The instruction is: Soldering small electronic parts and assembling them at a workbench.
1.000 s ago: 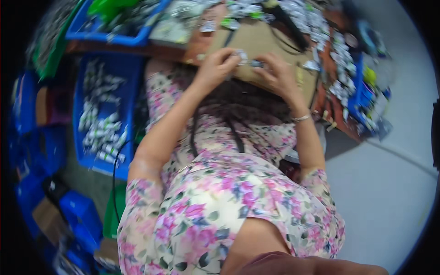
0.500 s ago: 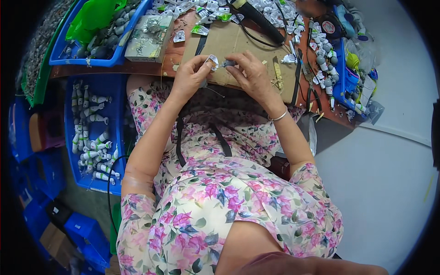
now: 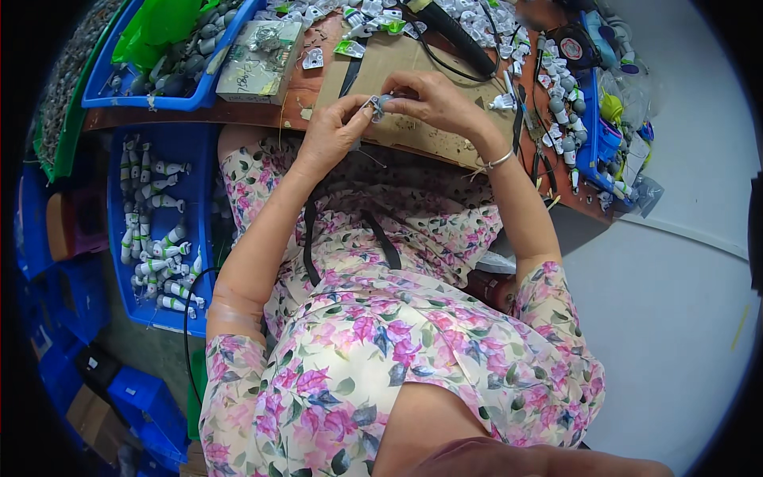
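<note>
Over the near edge of the cardboard sheet [image 3: 413, 63], my two hands meet. My left hand [image 3: 334, 133] pinches a small white plastic shell [image 3: 370, 103] between thumb and fingertips. A rounded grey plastic part [image 3: 385, 102] is in the fingers of my right hand [image 3: 433, 102], held up against the shell. Whether the two parts are joined I cannot tell, since fingertips cover the contact. A thin wire [image 3: 371, 157] hangs below my left hand.
Loose white shells [image 3: 469, 20] are heaped at the back, beside a black cylindrical handle [image 3: 451, 36] with a cable. A blue bin [image 3: 151, 102] holds grey parts. Assembled white-and-grey pieces lie in a lower blue tray [image 3: 208, 183]. Pliers [image 3: 540, 163] and a white box [image 3: 258, 63] rest on the table.
My right hand has moved left and turned over, bringing the grey part from a short gap away up to the white shell. My left hand keeps its pinch.
</note>
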Motion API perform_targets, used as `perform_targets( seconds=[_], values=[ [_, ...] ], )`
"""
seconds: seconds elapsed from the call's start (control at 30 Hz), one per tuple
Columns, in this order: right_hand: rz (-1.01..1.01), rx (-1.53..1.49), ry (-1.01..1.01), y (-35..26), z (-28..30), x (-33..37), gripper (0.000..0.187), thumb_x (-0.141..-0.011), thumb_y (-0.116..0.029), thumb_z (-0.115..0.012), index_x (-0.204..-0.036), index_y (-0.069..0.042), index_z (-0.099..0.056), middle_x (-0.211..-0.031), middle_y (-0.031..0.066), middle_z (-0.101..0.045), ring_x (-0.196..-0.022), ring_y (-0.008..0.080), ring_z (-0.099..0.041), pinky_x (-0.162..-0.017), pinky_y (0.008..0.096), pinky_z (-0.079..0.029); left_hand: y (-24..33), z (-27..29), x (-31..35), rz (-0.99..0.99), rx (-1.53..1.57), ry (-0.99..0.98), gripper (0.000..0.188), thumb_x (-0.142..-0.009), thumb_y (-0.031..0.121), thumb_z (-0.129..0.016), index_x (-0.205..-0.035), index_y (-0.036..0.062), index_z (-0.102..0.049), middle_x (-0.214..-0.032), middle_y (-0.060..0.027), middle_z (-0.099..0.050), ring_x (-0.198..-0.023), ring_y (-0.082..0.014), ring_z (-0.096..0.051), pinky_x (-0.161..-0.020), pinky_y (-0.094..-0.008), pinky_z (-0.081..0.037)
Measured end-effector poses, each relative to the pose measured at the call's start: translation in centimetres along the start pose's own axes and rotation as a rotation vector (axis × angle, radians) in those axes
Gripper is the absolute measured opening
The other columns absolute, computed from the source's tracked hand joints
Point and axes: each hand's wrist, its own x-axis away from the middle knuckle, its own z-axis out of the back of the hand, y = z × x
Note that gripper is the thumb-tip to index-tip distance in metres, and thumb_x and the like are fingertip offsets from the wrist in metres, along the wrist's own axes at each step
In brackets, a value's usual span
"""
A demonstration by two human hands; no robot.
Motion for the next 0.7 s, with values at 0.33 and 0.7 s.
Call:
perform_targets(
  seconds=[0.33, 0.7],
  values=[
    [-0.128, -0.057, -0.071, 0.7, -0.3, -1.1, 0.034, -0.09, -0.034, -0.066, -0.095, -0.001, -0.061, -0.074, 0.0067, -0.062, -0.067, 0.0145, -0.055, -0.061, 0.0316, -0.044, 0.6, 1.4, -0.6, 0.146, 0.147, -0.141, 0.032, -0.098, 0.029, -0.054, -0.109, -0.0004, -0.062, -0.086, -0.0029, -0.065, -0.073, -0.0087, -0.062, -0.067, -0.0229, -0.049],
    [0.093, -0.076, -0.35, -0.6, 1.6, -3.0, 0.054, -0.084, -0.023, -0.07, -0.128, -0.008, -0.042, -0.082, 0.0136, -0.063, -0.078, 0.0294, -0.061, -0.067, 0.0406, -0.045, 3.0, 1.4, -1.9, 0.389, 0.184, -0.382, 0.049, -0.099, 0.047, -0.045, -0.113, 0.0028, -0.06, -0.097, -0.005, -0.062, -0.078, -0.0139, -0.058, -0.068, -0.0277, -0.047]
  ],
)
